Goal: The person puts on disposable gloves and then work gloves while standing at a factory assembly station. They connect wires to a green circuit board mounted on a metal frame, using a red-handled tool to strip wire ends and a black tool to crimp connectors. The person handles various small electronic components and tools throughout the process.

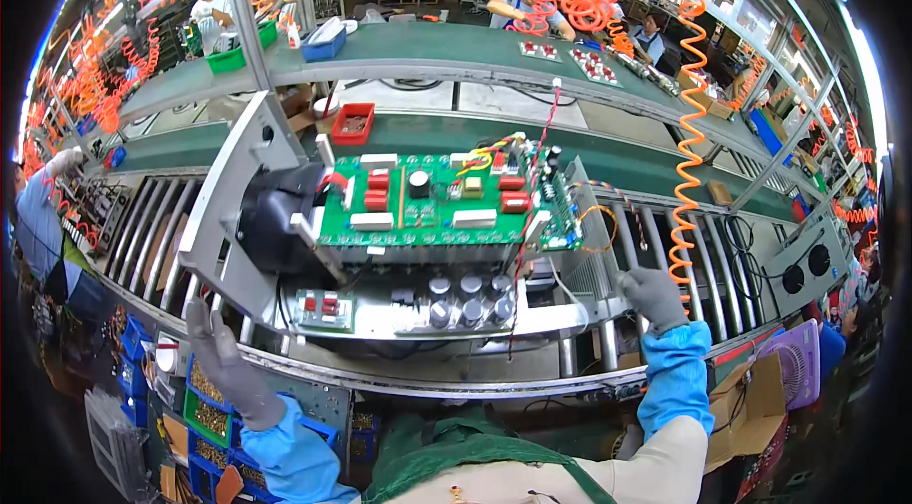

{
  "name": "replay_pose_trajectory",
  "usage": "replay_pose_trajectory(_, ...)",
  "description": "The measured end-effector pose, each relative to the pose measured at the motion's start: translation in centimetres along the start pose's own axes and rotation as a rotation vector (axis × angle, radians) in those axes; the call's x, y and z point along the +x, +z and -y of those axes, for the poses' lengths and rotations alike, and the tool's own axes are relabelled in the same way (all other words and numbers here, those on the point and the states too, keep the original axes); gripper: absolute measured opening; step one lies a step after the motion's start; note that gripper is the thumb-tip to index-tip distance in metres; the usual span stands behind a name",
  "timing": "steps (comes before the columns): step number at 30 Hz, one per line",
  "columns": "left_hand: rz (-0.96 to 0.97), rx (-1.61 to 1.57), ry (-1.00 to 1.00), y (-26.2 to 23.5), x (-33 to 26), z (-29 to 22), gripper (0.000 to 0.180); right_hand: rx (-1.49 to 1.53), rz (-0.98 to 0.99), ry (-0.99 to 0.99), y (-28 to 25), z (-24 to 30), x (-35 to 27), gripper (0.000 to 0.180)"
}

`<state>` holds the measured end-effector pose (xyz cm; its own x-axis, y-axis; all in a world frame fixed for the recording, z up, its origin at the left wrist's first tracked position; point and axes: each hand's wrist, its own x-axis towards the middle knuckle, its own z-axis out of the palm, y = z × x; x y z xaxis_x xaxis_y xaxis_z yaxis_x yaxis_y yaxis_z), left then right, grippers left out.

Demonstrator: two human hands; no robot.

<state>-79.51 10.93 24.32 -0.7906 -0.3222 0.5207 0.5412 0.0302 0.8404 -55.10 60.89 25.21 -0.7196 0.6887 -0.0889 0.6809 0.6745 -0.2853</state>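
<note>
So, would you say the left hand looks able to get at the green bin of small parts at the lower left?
Probably yes: the left hand appears to hold nothing, and the green bin lies just below it in the picture, its top open and its small parts in plain view.

Red bin [350, 137]: small, open, with little parts inside.
Blue bin [324, 52]: behind the red bin and slightly left, on a raised green shelf [418, 48].
Green bin [228, 60]: same shelf, farther left of the red bin.
Purple fan [803, 363]: nearer than the red bin, far right.
Cardboard box [763, 418]: likewise, beside the fan.
</note>
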Motion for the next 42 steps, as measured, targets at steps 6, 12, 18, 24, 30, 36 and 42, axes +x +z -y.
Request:
replay_pose_trajectory(6, 0.036, 0.174, -0.019, 4.8, 3.0, -1.0, 0.056, -0.003, -0.68, -0.598, -2.9, 7.6, 5.9, 0.063)
replay_pose_trajectory(12, -0.12, 0.529, -0.136, 4.9, 6.6, 1.1, 0.058, 0.452, -0.436, -0.483, -4.4, 5.8, 4.9, 0.046)
replay_pose_trajectory(18, -0.169, 0.241, -0.143, 4.4, 7.1, 3.6, 0.057, 0.306, -0.04, -0.357, 1.5, 10.2, -3.6, 0.03)
replay_pose_trajectory(24, -0.112, 0.147, -0.195, 4.0, 6.9, 2.9, 0.052, 0.965, -0.514, -0.063, -0.2, 7.1, -2.9, 0.033)
replay_pose_trajectory(30, -0.079, 0.141, -0.227, 4.1, 7.4, 3.0, 0.054, -0.121, -0.365, -0.07, 3.8, 5.6, -0.2, 0.043)
replay_pose_trajectory(36, -0.204, 0.059, -0.145, 4.2, 7.3, 4.1, 0.054, -0.135, -0.229, -0.119, 3.7, 5.2, 0.6, 0.039)
replay_pose_trajectory(42, -0.25, 0.081, -0.02, 2.9, 7.7, 5.4, 0.061, 0.088, -0.224, -0.288, 2.9, 4.5, 0.5, 0.046)
